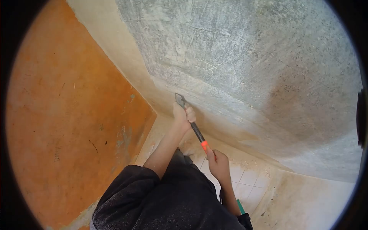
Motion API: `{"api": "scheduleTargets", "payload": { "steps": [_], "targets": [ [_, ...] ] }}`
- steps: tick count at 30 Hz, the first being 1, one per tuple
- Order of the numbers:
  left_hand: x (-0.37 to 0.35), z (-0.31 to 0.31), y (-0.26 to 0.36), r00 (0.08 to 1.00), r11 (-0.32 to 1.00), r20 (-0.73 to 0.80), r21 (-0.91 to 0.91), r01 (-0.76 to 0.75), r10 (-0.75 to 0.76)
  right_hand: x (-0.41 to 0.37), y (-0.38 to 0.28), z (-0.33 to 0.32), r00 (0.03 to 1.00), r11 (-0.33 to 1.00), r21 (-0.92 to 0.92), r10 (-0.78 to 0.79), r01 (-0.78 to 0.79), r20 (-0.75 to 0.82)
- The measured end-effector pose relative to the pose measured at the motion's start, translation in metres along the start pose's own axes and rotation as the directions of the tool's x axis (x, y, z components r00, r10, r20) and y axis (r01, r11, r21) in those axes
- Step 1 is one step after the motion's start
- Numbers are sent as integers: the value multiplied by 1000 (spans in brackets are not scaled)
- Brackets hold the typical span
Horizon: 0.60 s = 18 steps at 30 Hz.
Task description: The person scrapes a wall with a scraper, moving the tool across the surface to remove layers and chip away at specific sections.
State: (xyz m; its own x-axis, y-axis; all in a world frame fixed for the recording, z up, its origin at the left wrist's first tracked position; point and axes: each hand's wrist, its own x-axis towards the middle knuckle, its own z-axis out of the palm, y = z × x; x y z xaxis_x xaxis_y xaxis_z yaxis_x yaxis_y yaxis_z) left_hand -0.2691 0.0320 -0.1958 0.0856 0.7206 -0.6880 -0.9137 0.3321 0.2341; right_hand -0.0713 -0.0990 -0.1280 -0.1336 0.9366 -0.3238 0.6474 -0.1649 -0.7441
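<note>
A long scraper-like tool [197,132] has a grey metal head, a dark shaft and an orange-red part near its lower end. My left hand [184,115] is wrapped round the shaft just below the head. Lower down and to the right, my right hand [218,164] grips the handle by the orange-red part. The tool's head is at the lower part of the grey, scraped wall [214,57], close to the beige band; whether it touches the surface cannot be made out.
An orange wall [69,115] stands on the left, meeting the beige wall at a corner. Below are white floor tiles [245,184] with crumbs of debris along the wall's foot. A green object [240,207] shows beside my right forearm.
</note>
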Motion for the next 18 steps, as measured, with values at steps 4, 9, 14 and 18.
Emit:
{"api": "scheduleTargets", "payload": {
  "steps": [4,9,14,18],
  "targets": [
    [-13,10,-15,1000,1000,-27,11,16,-15,-20,-4,-10,993,986,117,119,-121,24],
    [-28,24,-24,995,995,-28,42,95,-94,-29,9,-8,989,981,132,140,-145,43],
    [-21,10,-9,996,995,-60,80,65,-61,-19,9,3,914,878,313,271,-363,301],
    [-26,14,-11,990,991,-103,84,103,-94,-35,-9,12,917,774,492,320,-398,238]
  ]
}}
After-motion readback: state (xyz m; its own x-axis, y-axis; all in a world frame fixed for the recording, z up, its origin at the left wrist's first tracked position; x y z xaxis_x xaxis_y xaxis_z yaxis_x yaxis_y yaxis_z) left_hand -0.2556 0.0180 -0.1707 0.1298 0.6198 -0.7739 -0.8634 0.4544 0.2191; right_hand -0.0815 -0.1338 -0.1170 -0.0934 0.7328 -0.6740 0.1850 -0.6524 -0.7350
